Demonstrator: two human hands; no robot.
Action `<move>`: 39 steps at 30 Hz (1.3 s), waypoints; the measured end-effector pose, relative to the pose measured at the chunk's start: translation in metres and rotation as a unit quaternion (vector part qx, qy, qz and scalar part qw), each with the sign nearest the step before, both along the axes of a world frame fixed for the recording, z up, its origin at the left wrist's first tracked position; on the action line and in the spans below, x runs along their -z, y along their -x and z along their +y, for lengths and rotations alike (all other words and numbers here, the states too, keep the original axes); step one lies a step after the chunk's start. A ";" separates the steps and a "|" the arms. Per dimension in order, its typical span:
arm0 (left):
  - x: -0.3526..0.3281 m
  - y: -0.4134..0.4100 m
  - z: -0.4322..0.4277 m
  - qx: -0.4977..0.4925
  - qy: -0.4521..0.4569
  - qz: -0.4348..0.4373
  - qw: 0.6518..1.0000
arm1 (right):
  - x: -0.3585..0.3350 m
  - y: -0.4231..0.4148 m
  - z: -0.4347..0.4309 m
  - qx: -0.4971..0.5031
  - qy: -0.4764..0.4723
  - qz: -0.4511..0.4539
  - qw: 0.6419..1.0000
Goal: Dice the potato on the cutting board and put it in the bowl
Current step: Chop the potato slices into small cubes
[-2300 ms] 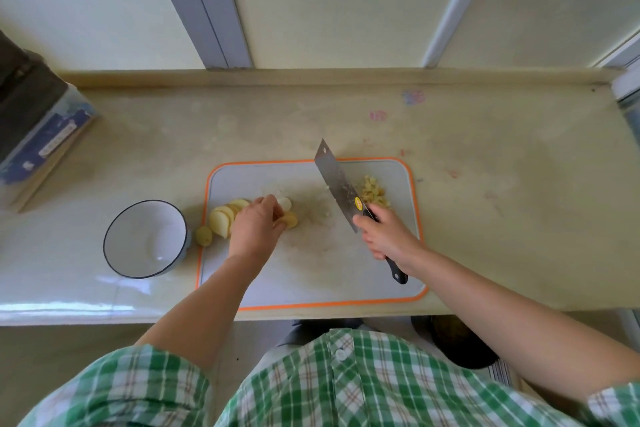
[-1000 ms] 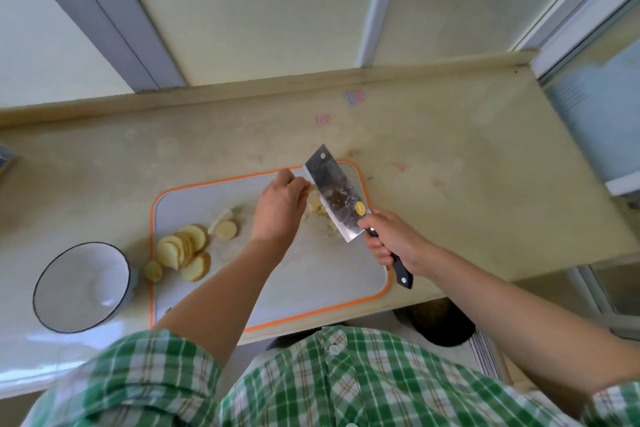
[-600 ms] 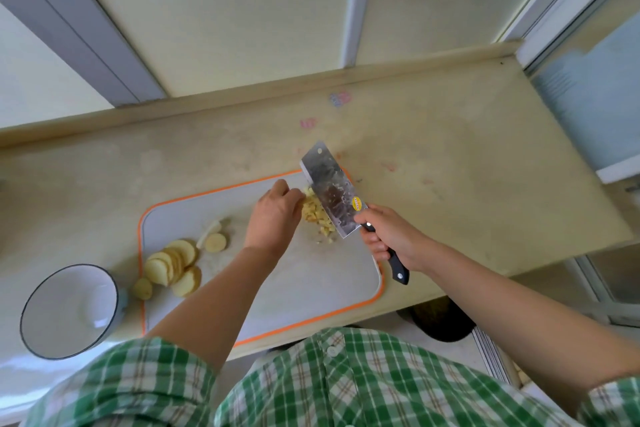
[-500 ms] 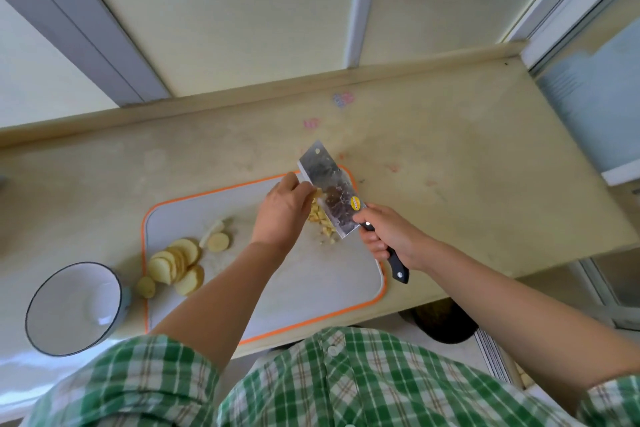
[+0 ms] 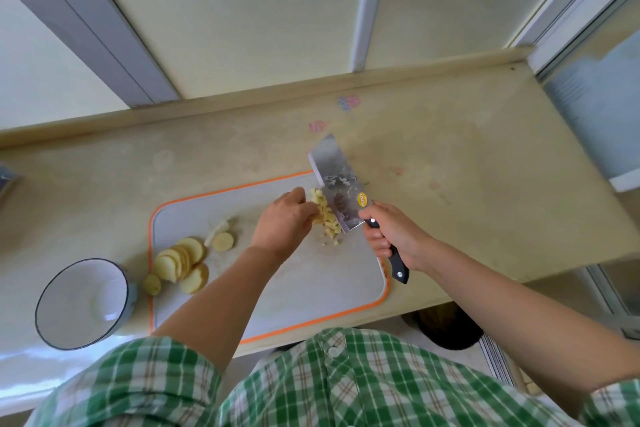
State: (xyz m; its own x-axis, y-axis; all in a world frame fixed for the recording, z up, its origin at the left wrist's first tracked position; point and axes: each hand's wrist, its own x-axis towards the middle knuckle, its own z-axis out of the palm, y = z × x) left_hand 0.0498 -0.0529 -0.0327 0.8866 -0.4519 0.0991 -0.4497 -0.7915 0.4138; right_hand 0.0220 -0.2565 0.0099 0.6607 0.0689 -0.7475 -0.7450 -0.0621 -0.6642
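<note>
Worktop (image 5: 467, 184) carries it all; cutting board (image 5: 311, 288) lies near its front edge, bowl (image 5: 81, 303) just off the board's left edge, nothing in it that I can see. Cleaver (image 5: 341, 189) is over the board's far right corner, flat of the blade tilted up w/ potato bits stuck to it. My right hand (image 5: 393, 236) is wrapped tight round the black handle, fingers closed on it. My left hand (image 5: 282, 222) is cupped against the diced potato (image 5: 325, 217), fingers together & curled, pushing the pile toward the blade; can't tell if I'm pinching any.

Potato slices (image 5: 181, 262) are fanned by the board's left edge, one small round off the board beside the bowl.

Handling, my guess: dice are light, wet, starchy, so they'll stick to steel & skin and scatter if nudged hard. Best to scoop onto the blade flat w/ my palm as a wall. Slices are firm but slick; hold w/ curled fingertips on top, well back from the edge.
</note>
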 end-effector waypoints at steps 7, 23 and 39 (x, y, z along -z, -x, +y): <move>0.010 0.021 0.048 -0.319 0.041 0.059 0.945 | 0.010 0.015 0.020 -0.096 0.012 -0.037 0.995; 0.011 0.040 0.059 -0.375 0.112 0.092 0.916 | 0.051 -0.004 -0.008 -0.237 0.128 -0.152 0.951; 0.016 0.040 0.059 -0.360 0.123 0.100 0.919 | 0.049 -0.012 -0.008 -0.342 0.152 -0.179 0.910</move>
State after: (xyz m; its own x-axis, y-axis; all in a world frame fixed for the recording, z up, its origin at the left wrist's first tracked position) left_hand 0.0101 0.0064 -0.0489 0.9589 0.2733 -0.0770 0.2580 -0.7254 0.6381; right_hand 0.0343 -0.2641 -0.0391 0.7455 0.3812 -0.5467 -0.2027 -0.6518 -0.7308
